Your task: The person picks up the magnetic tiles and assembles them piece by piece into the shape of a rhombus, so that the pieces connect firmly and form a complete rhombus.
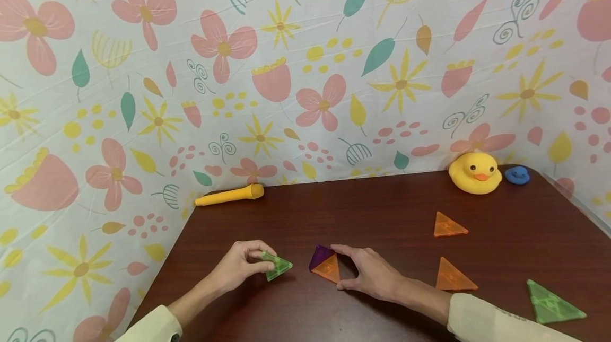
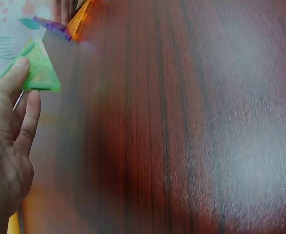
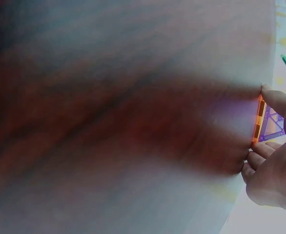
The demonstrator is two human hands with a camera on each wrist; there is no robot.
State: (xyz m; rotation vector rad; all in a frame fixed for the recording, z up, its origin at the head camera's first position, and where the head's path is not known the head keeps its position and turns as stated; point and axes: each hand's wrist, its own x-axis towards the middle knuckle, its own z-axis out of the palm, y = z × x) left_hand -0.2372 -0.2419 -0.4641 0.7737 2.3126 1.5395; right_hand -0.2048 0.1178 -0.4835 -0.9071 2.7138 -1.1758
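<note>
My left hand (image 1: pixel 238 266) pinches a translucent green triangular magnetic tile (image 1: pixel 280 266) between thumb and fingers, above the left-middle of the table. In the left wrist view the thumb lies on the face of that green tile (image 2: pixel 43 73). To its right, my right hand (image 1: pixel 374 274) holds a purple triangular tile (image 1: pixel 320 255) and an orange triangular tile (image 1: pixel 328 269) that meet along one edge. Thumb and fingers reach opposite ends of the pair. The right wrist view shows the orange edge (image 3: pixel 258 119) between thumb and fingertips, purple tile (image 3: pixel 272 124) behind it.
Two orange triangular tiles (image 1: pixel 448 225) (image 1: pixel 453 276) and a larger green one (image 1: pixel 551 304) lie on the dark wooden table (image 1: pixel 382 215) at right. A yellow toy microphone (image 1: pixel 229 195), a yellow rubber duck (image 1: pixel 474 173) and a small blue duck (image 1: pixel 517 175) sit along the flowered backdrop (image 1: pixel 296 66).
</note>
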